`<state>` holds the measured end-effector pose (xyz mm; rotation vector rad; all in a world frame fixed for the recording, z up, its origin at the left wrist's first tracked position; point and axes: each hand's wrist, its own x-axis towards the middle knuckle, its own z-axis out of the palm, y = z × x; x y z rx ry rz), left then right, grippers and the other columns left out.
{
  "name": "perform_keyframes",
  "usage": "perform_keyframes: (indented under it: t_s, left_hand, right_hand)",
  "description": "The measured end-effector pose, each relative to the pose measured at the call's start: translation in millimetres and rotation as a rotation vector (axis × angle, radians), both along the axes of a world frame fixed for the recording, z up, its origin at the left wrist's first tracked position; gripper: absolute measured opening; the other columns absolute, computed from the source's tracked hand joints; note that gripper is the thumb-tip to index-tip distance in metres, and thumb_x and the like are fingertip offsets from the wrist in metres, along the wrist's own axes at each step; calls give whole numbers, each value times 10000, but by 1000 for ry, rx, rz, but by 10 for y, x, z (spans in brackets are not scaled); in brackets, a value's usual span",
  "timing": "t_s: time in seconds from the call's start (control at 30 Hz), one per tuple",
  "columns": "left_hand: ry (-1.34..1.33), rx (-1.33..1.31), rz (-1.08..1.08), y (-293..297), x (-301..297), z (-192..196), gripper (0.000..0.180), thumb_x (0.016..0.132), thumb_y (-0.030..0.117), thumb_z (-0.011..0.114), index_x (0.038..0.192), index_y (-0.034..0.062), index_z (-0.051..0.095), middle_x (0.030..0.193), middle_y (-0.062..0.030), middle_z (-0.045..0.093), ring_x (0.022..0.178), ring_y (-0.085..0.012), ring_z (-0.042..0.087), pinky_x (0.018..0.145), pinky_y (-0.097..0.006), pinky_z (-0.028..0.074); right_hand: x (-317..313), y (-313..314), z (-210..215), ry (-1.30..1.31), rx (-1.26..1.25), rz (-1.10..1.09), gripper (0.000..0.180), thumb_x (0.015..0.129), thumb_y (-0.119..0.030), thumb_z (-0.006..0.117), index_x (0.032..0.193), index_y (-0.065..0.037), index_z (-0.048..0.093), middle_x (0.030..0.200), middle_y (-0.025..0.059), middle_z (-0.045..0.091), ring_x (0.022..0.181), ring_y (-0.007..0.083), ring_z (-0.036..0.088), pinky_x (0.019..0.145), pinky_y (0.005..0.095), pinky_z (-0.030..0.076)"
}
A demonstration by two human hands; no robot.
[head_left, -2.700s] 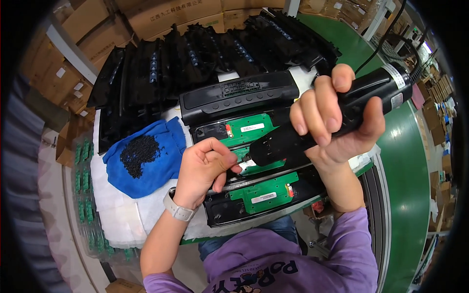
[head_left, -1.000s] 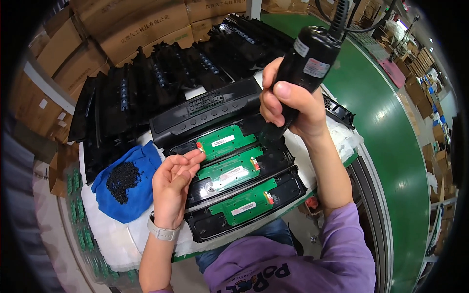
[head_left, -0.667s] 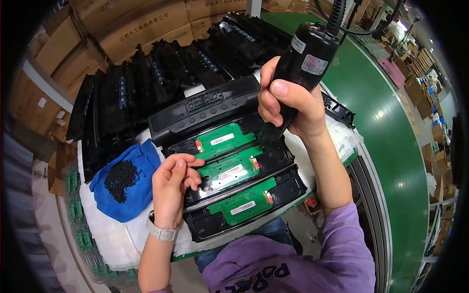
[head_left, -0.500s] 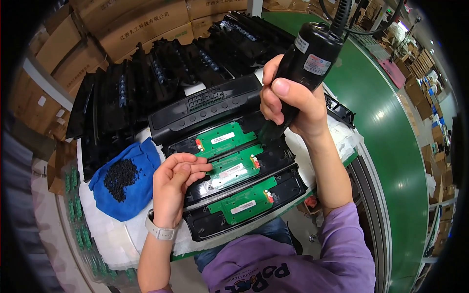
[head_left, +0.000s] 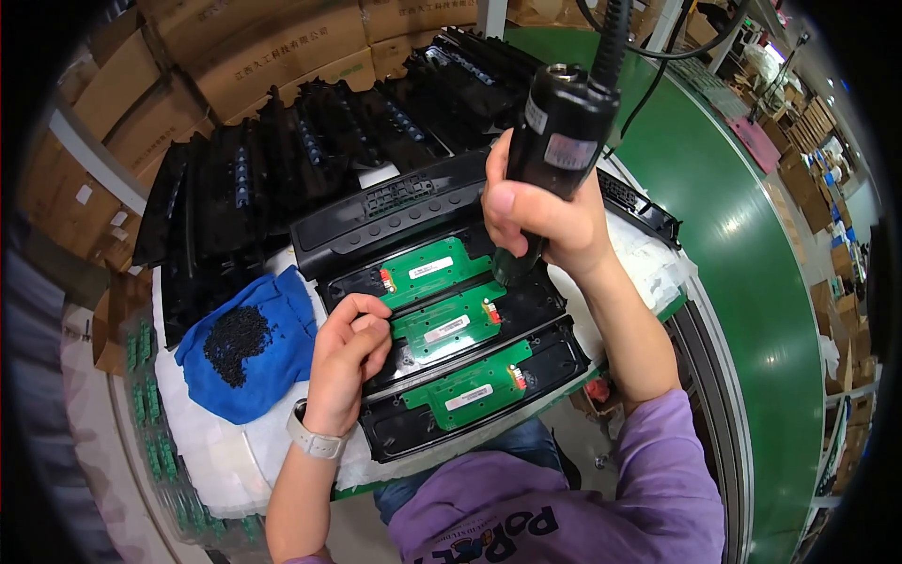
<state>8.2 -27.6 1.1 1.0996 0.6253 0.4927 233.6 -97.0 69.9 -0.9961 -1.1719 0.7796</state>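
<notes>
Screwdriver (head_left: 564, 141) gripped upright in right hand (head_left: 540, 221), above green boards (head_left: 442, 329); left hand (head_left: 346, 352) curled, touching them.

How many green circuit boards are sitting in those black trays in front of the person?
3. The top board lies by the right hand and its driver, the middle board beside the left hand, and the bottom board nearest the person. None looks hidden.

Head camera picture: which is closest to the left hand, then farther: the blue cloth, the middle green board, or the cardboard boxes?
From the left hand:
1. Middle green board, just to its right.
2. Blue cloth, to its left.
3. Cardboard boxes, far at the top.
</notes>
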Motion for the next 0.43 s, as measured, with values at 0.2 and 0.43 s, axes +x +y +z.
perform_keyframes:
  t_s: [0.2,0.43]
  left_hand:
    - [4,111,-41,4,20,-44,113,879,68,542,971,21,497,789,-107,651,506,-51,476,457,-161,374]
    - [63,129,-41,22,10,-56,144,891,128,551,950,-4,554,768,-110,651,456,-48,475,415,-154,352]
  right_hand:
    - [-130,-4,1,-71,26,-16,242,698,-143,666,789,12,503,520,35,477,395,95,447,397,217,351]
    - [-18,36,13,-9,33,10,244,705,-167,652,750,-3,476,498,49,463,375,114,435,388,239,356]
